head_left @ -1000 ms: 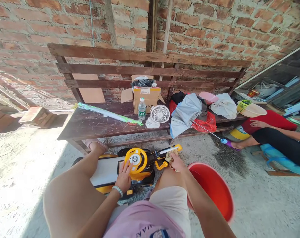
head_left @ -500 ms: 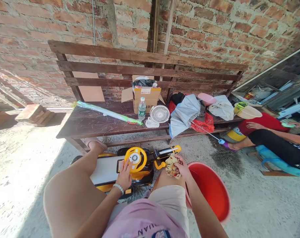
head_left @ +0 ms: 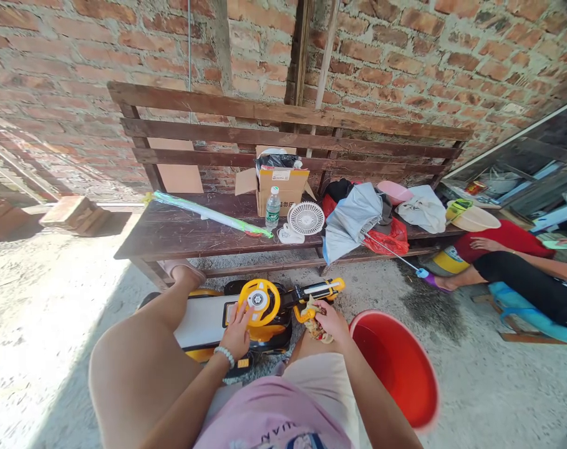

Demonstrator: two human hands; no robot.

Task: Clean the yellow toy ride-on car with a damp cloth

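Note:
A yellow-and-black ride-on toy car [head_left: 199,318] stands between my legs. My left hand [head_left: 237,330] is on its yellow steering wheel [head_left: 274,307], fingers over the left part of the rim. In my right hand [head_left: 334,322] is a crumpled, patterned cloth [head_left: 318,332], closed in the fingers. That cloth lies against the curved yellow piece [head_left: 304,314] below the black-and-yellow arm [head_left: 318,289] at the toy's front. Part of the curved piece is hidden behind cloth and fingers.
A red tub [head_left: 400,368] of water stands to my right. Along the wall, a wooden bench [head_left: 138,240] bears a cardboard box [head_left: 283,190], water bottle [head_left: 272,209], white fan [head_left: 306,218] and silver umbrella [head_left: 353,218]. Another person [head_left: 521,265] sits at far right.
My right hand with the cloth has moved left, from above my knee onto the toy's curved yellow piece. My left hand stays on the wheel. The view has shifted slightly.

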